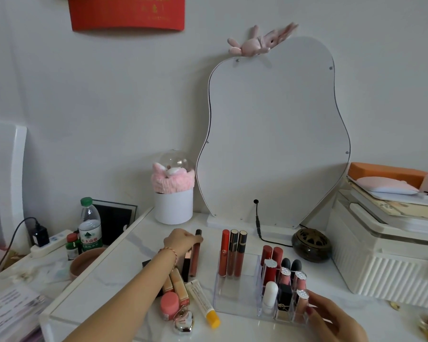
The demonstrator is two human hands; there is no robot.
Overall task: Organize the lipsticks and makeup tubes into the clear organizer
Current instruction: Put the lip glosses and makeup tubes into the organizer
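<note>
Left grip (183, 240) on slim brown, dark-capped tube (196, 253)

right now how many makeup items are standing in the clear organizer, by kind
Tall lip gloss tubes in the organizer's left section: 3
Red lipsticks: 3
Black-capped lipsticks: 2
Pink silver-topped tubes: 3
White stick: 1
Black square lipstick: 1
Total: 13

A plain white wall (97, 99) is lit softly and evenly. A white marbled desk (124, 287) is set against it, and a curvy white-edged mirror (277, 134) (reflecting nothing distinct) is propped there.
</note>
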